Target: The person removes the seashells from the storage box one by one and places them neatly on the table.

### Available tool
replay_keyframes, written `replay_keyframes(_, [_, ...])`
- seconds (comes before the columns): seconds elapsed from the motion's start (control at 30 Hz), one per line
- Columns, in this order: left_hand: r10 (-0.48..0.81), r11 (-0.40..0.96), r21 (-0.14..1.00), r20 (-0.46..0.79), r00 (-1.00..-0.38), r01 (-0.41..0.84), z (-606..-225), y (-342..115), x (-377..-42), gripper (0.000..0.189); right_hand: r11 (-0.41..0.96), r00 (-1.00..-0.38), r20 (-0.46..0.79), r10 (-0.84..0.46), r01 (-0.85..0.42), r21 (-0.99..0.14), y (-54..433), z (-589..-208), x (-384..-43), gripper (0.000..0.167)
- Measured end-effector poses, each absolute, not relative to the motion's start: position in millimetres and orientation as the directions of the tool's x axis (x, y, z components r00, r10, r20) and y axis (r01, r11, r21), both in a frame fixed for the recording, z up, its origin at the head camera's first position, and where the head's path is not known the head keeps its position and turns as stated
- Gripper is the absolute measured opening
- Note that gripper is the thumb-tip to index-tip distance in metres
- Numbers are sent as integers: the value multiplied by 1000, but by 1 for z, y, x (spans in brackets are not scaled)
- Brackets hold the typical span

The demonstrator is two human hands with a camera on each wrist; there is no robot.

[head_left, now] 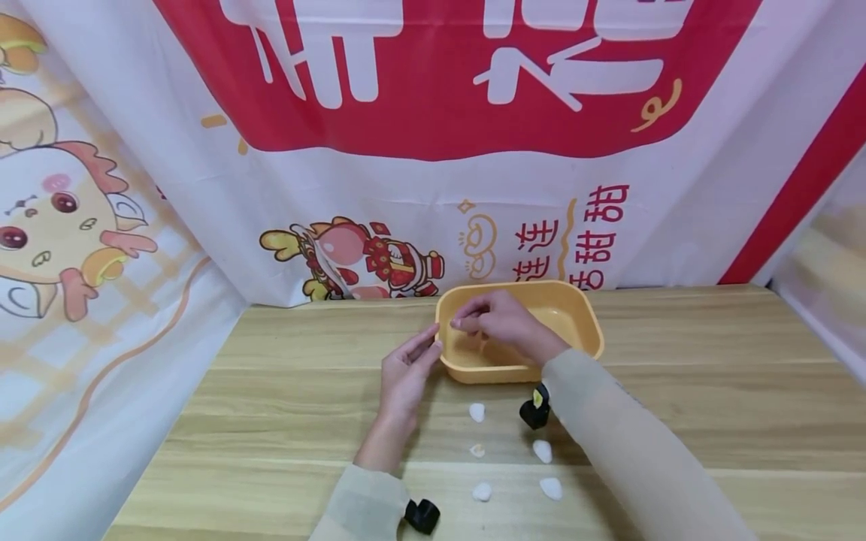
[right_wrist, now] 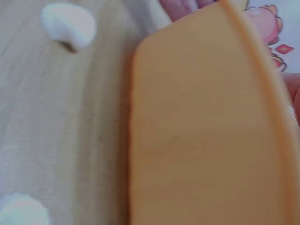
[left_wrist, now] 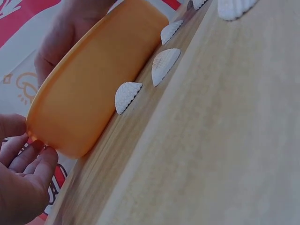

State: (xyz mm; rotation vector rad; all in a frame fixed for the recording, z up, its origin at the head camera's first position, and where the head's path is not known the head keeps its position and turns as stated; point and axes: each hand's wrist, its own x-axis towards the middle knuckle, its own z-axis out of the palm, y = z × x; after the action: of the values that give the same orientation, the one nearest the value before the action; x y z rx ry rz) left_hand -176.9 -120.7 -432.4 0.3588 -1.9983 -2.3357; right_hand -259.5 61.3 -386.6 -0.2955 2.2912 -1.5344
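Note:
A yellow-orange plastic basin [head_left: 588, 319] stands on the wooden table against the backdrop. At its left end my left hand [head_left: 404, 376] holds the rim, fingertips and thumb against the wall. My right hand [head_left: 497, 319] reaches over the near rim into the basin, with bent fingers close together near the left inner wall. What lies between those fingertips is hidden. Several white shells lie on the table before the basin: one shell [head_left: 476, 412] nearest it, a tan-tinted shell [head_left: 477, 450], and a ribbed shell [left_wrist: 127, 97] beside the basin wall in the left wrist view.
Two more shells, an upper one [head_left: 543, 451] and a lower one [head_left: 551, 488], lie on the right under the right forearm. Black wrist cameras [head_left: 422, 516] hang from both sleeves. A printed cloth backdrop [head_left: 433, 180] rises behind the wooden table [head_left: 271, 391].

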Motion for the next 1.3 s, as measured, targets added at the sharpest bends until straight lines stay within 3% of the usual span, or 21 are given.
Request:
replay_keyframes(0.53, [-197, -167, 977, -161, -967, -128, -433, -121, -176, 36, 346, -917, -126, -379, -14, -938, 100, -347, -236, 27])
replay_keyframes(0.9, [-197, -172, 977, -161, -967, -127, -434, -121, -178, 35, 295, -924, -60, -378, -59, -954, 128, -342, -200, 25])
replay_keyframes(1.3, [-201, -175, 975, -169, -965, -135, -433, -120, -178, 35, 254, -941, -82, -329, -4, -967, 173, -348, -157, 28])
